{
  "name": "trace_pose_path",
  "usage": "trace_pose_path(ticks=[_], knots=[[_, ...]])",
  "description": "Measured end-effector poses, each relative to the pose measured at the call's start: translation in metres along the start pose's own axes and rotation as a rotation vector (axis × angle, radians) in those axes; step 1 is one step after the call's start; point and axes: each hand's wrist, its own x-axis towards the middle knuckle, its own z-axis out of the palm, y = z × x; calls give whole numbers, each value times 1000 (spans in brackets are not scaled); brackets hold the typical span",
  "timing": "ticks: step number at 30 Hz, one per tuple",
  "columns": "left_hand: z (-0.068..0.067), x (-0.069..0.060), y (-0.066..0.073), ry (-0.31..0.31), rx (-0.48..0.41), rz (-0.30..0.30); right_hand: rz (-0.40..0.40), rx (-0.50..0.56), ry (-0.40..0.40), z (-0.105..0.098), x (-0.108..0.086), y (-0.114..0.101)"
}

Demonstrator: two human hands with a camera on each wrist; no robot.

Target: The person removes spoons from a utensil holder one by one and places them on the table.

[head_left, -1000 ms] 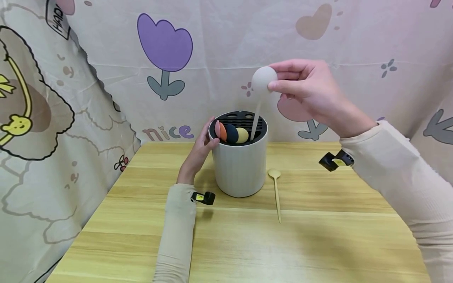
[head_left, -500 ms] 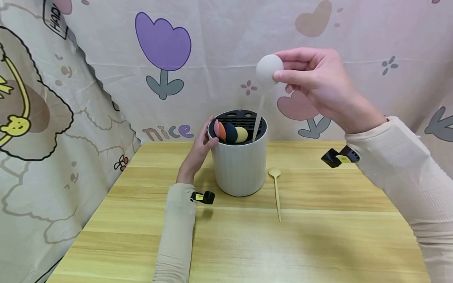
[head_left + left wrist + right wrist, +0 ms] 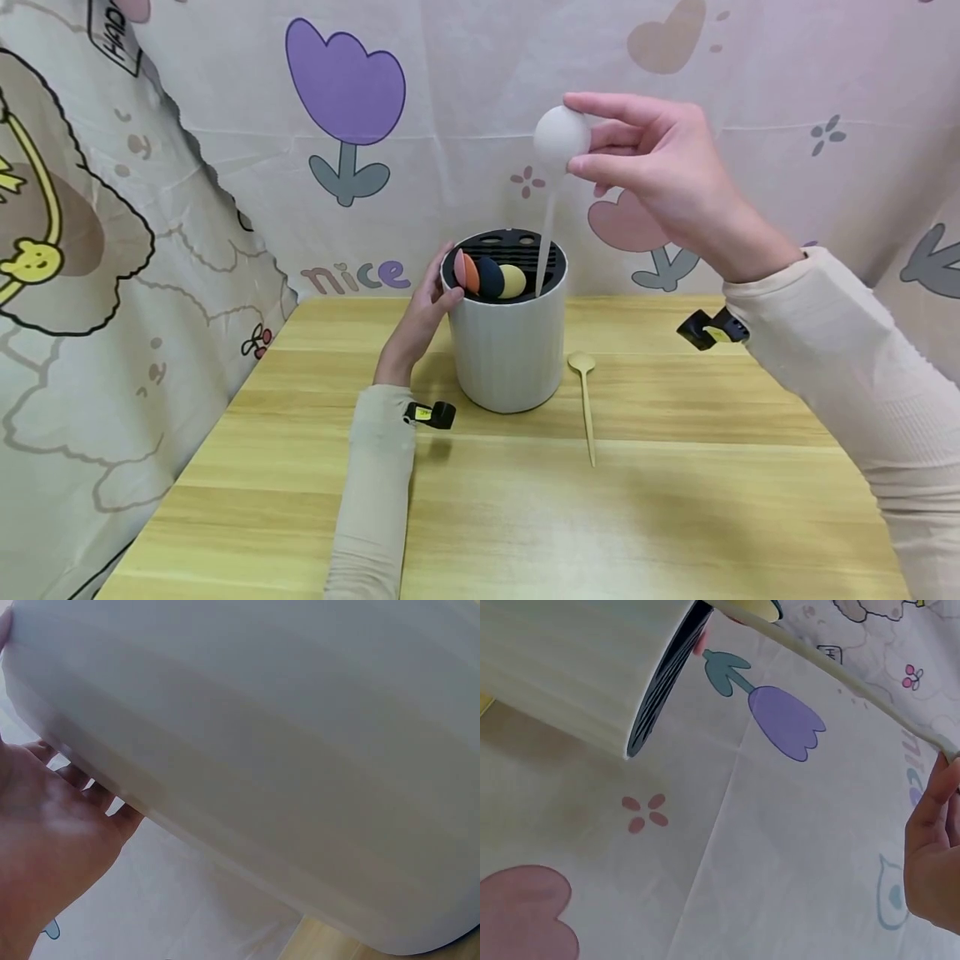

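My right hand (image 3: 656, 171) pinches a white spoon (image 3: 562, 140) by its round head, thumb below and fingertips on top. The spoon's thin handle points down, its lower end at the front right of the black slotted insert (image 3: 495, 250) of a white ribbed utensil holder (image 3: 506, 358). Whether the tip is inside a slot is hard to tell. In the right wrist view the spoon's handle (image 3: 832, 671) slants toward the holder's top. My left hand (image 3: 420, 321) holds the holder's left side, thumb at the front rim; in the left wrist view its fingers reach behind the wall.
Pink, orange, navy and yellow rounded heads (image 3: 512, 282) stick up at the insert's front left. A yellow spoon (image 3: 585, 400) lies on the wooden table (image 3: 300, 500), right of the holder. Behind hangs a printed cloth (image 3: 465, 100).
The right hand and white spoon have risen slightly, drifting right and then back left. The spoon's tip stays near the insert's front right. The left hand keeps its place on the holder.
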Motion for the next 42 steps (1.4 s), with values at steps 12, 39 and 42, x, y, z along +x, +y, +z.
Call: trace_pose_path(ticks=[12,39,42], knots=[[0,5,1,3,19,-9,-69,16,6,1,7,-4],[0,1,-1,-1,16,-1,246,-185,-48,-8,-11,38],[0,1,0,-1,14,3,257,-203,-74,-11,-13,46]])
